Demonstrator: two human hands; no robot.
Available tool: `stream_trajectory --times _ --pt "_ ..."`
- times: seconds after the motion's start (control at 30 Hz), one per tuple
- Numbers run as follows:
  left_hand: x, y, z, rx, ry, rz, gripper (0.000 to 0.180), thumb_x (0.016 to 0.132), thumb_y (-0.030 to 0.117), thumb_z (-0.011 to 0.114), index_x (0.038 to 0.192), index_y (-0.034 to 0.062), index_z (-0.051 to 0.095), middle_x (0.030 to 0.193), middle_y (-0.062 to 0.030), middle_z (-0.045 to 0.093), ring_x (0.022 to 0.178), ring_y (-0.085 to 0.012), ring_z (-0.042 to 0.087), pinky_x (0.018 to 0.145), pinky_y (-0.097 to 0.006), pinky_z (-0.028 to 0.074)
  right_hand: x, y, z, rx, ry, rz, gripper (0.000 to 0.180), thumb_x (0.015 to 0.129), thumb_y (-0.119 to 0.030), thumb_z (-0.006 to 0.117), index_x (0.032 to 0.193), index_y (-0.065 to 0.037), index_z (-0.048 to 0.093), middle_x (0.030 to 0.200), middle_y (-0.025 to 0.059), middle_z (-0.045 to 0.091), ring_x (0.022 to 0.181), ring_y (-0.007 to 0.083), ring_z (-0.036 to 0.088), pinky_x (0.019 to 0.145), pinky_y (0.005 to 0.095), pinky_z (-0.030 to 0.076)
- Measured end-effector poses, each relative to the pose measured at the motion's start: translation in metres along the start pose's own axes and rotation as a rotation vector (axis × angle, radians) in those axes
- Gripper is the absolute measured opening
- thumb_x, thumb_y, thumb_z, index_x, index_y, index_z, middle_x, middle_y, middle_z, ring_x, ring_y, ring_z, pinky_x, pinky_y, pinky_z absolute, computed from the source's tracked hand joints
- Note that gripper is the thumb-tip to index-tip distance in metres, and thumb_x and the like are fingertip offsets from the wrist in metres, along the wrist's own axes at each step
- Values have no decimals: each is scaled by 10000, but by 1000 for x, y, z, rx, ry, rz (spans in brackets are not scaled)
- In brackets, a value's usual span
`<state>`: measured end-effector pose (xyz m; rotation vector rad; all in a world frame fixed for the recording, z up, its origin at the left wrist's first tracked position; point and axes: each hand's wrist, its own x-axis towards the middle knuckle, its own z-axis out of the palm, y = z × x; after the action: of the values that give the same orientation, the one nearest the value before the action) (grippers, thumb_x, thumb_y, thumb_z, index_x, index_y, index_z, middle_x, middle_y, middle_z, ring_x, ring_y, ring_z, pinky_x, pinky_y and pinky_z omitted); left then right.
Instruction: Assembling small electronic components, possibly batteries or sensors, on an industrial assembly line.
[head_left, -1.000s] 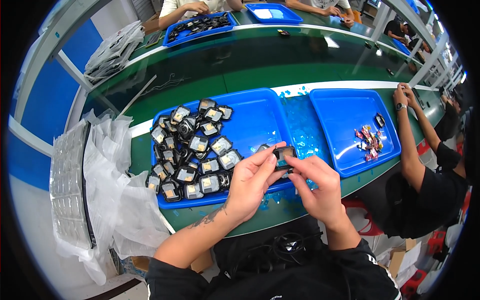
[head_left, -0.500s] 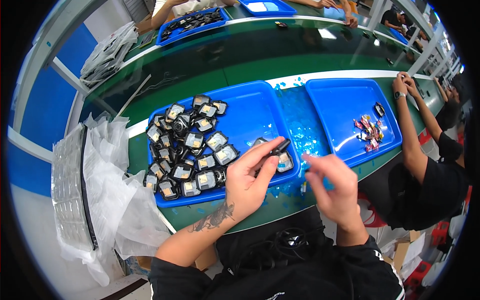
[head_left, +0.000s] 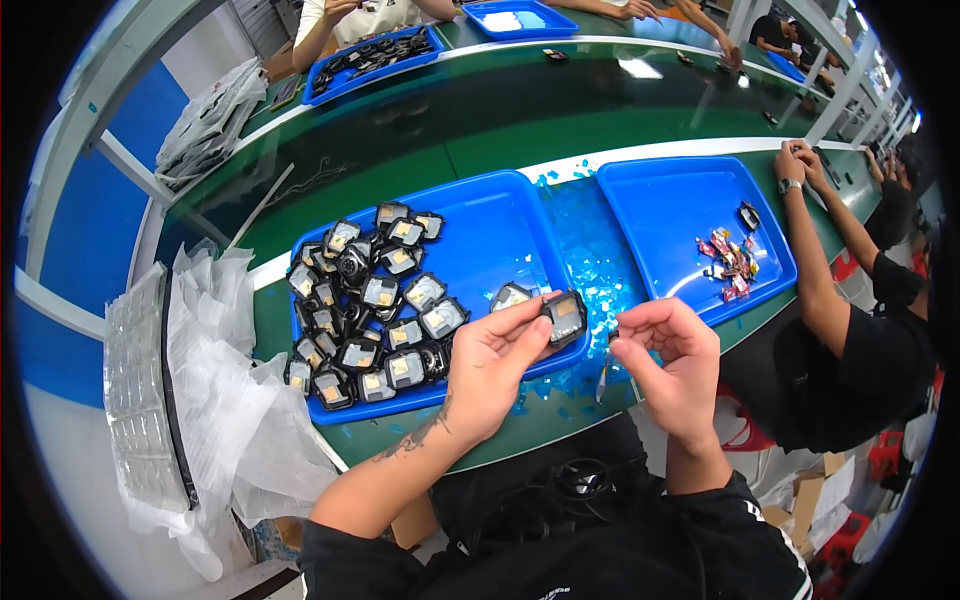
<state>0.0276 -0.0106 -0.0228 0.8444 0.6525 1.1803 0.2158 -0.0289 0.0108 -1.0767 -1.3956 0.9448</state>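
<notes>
My left hand (head_left: pixel 490 365) pinches a square black watch case (head_left: pixel 566 318) between thumb and fingers. Its grey face with a tan patch is turned up toward me. To the right, my right hand (head_left: pixel 672 365) has thumb and forefinger closed together at a small dark thing too small to name. A gap separates it from the case. Beneath my left hand is a blue tray (head_left: pixel 500 205), holding a heap of similar black watch cases (head_left: pixel 380 292) on its left side. Another watch case (head_left: pixel 510 297) lies in it just behind my left fingers.
A second blue tray (head_left: pixel 650 185) holds small red wrapped pieces (head_left: pixel 733 262) and one black case (head_left: pixel 748 215). Blue film scraps (head_left: pixel 590 265) litter the green table between the trays. Plastic sheeting (head_left: pixel 225 370) hangs at left. A co-worker's arms (head_left: pixel 825 260) are at right; others sit across.
My left hand has turned the watch case from edge-on to face up. My right hand's fingers have come into a clear pinch. The view has shifted slightly.
</notes>
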Motion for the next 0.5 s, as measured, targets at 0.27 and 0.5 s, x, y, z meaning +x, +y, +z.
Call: stream_trajectory --times 0.27,0.5 --pt "-1 -2 -3 -61 3 8 376 958 38 569 1312 -75 513 1235 -145 613 1119 -166 595 976 -290 479 15 -6 25 -279 -45 -146 141 776 23 724 910 -9 695 773 76 675 579 101 558 505 234 401" --pt "-3 -4 -2 16 -53 130 385 951 13 568 1319 -80 505 1240 -156 610 1136 -169 585 990 -285 469 18 -12 33 -348 -24 -173 126 756 19 738 869 -13 691 701 69 641 477 99 474 448 262 359"
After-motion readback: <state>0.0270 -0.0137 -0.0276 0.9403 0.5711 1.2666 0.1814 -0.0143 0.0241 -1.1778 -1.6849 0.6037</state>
